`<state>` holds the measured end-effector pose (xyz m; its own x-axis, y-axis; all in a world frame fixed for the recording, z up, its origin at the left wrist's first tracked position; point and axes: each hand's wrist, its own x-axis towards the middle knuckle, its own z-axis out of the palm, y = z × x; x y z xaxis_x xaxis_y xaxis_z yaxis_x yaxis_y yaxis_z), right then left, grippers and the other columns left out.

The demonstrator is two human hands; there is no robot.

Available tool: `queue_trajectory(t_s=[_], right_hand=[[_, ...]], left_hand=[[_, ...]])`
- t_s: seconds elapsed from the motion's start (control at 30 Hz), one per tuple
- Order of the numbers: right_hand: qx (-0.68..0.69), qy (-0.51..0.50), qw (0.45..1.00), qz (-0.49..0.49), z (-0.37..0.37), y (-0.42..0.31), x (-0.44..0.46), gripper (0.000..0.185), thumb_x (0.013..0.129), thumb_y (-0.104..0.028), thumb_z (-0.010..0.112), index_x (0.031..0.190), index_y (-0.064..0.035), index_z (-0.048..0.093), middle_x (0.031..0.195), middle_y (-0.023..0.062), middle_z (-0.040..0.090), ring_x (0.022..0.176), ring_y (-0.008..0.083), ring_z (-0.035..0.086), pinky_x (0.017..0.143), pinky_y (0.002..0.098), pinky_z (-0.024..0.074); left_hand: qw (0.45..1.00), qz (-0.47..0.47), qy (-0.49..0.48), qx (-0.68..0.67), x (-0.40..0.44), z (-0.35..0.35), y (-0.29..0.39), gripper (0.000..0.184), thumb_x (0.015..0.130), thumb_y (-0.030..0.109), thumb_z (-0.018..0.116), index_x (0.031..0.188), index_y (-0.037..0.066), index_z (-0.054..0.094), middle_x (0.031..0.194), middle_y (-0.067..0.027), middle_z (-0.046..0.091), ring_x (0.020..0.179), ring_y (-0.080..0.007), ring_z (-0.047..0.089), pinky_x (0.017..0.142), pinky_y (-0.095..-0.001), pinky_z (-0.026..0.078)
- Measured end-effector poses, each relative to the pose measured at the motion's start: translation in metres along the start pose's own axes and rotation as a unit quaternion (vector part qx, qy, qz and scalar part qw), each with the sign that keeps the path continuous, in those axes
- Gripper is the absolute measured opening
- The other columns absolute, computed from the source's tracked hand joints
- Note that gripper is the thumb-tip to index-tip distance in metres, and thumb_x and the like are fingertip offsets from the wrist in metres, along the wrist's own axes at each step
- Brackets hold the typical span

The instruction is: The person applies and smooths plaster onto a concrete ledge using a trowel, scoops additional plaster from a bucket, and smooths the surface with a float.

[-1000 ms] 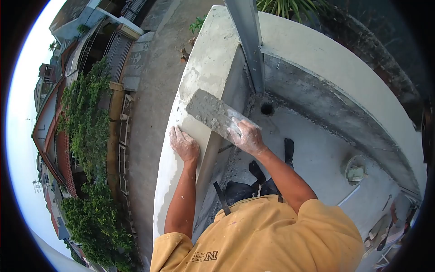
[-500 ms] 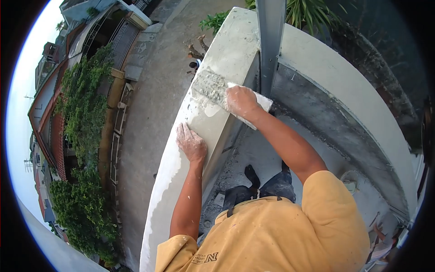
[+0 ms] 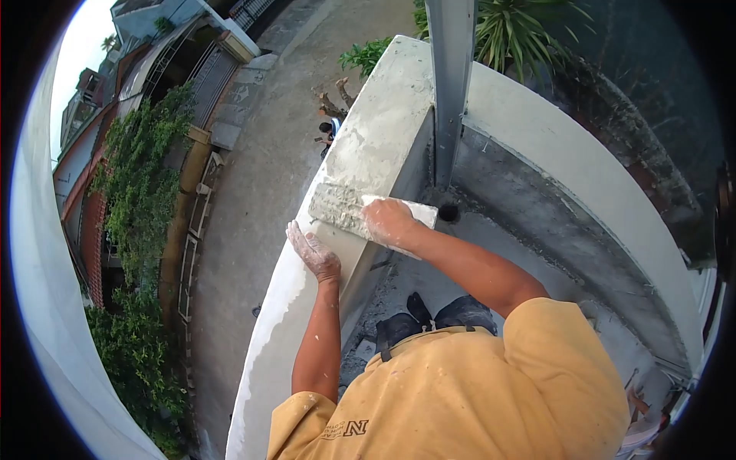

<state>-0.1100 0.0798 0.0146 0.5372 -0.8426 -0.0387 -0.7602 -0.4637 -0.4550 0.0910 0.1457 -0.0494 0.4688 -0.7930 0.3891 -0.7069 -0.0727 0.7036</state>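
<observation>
My right hand (image 3: pixel 391 221) is closed around a plastering float (image 3: pixel 336 207), a flat board whose left part is crusted with grey mortar. The float lies across the top of a plastered wall (image 3: pixel 376 157), its pale right end jutting past the inner edge. Just nearer to me, my left hand (image 3: pixel 314 256) is at the outer edge of the wall top. It is dusted with plaster, tilted on its side, with fingers extended and nothing held. Whether the left palm touches the wall, I cannot tell.
A metal post (image 3: pixel 450 92) rises at the wall's corner, where a curved wall (image 3: pixel 567 126) branches right. Beyond the outer edge lies a paved street (image 3: pixel 245 199) well below, with a person (image 3: pixel 327 132) there. A dark hole (image 3: pixel 448 213) is in the floor.
My right hand has drawn the float along the wall top towards me. My left hand has turned from lying flat to tilted at the outer edge. The camera view has shifted a little.
</observation>
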Motion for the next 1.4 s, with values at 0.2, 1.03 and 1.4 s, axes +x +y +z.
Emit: queue_trajectory(t_s=[0.2,1.03,1.4], right_hand=[[0.102,0.008,0.988,0.114,-0.063,0.027,-0.119,0.027,0.074,-0.023,0.066,0.090,-0.0022,0.070,0.083,0.0227,0.068,0.083,0.0385,0.067,0.077,0.0456,0.0529],[-0.030,0.140,0.973,0.179,-0.183,0.368,0.176,0.045,0.083,-0.039,0.065,0.111,-0.0032,0.067,0.116,0.0240,0.063,0.106,0.0394,0.061,0.094,0.0451,0.0464],[-0.095,-0.043,0.994,-0.043,-0.198,0.391,0.210,0.042,0.086,-0.032,0.063,0.117,-0.0044,0.064,0.118,0.0210,0.062,0.109,0.0354,0.059,0.096,0.0400,0.0455]], left_hand=[[0.999,-0.043,0.017,-0.027,-0.010,-0.047,-0.003,0.048,0.102,0.026,0.031,0.134,-0.006,0.045,0.142,-0.0239,0.042,0.134,-0.0355,0.036,0.112,-0.0436,0.024],[0.944,-0.133,0.003,0.301,-0.002,0.010,0.035,0.055,0.095,0.036,0.051,0.135,-0.002,0.048,0.143,-0.0235,0.041,0.135,-0.0363,0.035,0.113,-0.0452,0.023],[0.943,-0.141,0.021,0.301,-0.004,0.011,0.038,0.055,0.092,0.035,0.054,0.131,-0.003,0.052,0.140,-0.0234,0.045,0.133,-0.0366,0.038,0.113,-0.0446,0.025]])
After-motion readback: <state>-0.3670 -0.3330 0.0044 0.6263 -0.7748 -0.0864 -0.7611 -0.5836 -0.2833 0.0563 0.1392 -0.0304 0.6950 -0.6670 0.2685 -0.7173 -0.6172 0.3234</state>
